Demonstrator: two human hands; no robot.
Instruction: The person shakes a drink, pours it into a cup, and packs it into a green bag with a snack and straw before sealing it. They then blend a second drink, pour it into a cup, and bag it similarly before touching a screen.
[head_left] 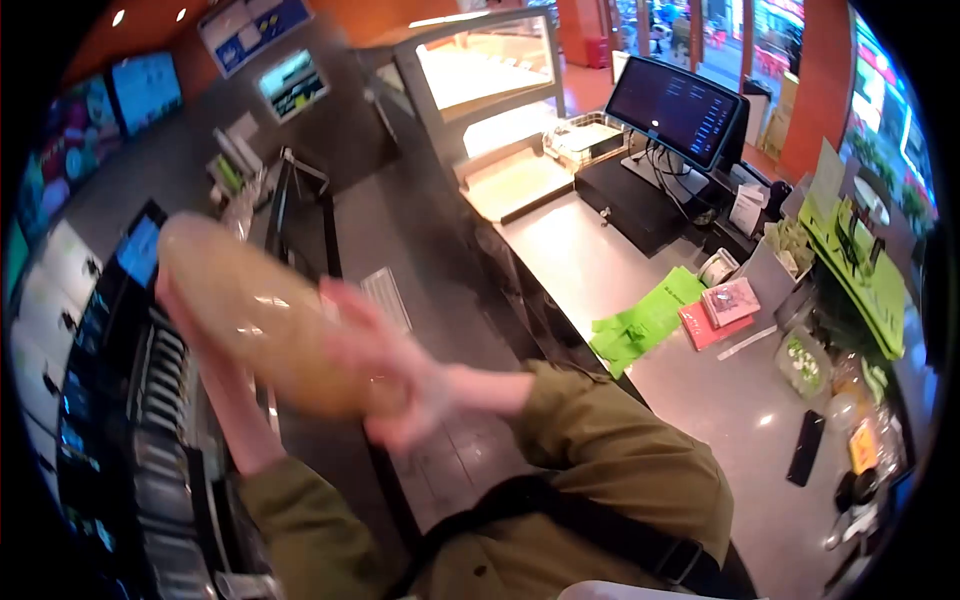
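Observation:
Held tilted in front of me is a large rounded container [265,315], clear-looking with tan contents, blurred by motion. My right hand [385,375] grips its lower right end, the fingers wrapped round it. My left hand [180,290] is closed against the upper left end, mostly hidden behind the container. Both forearms come out of olive sleeves. Under the container lies the dark floor between two counters.
On the right counter [570,245] are a monitor [675,110], a green bag [650,320], pink packets [730,300], a black phone-like object [805,448] and wrapped items. Metal containers [165,480] line the left. A lit display case [485,65] stands ahead.

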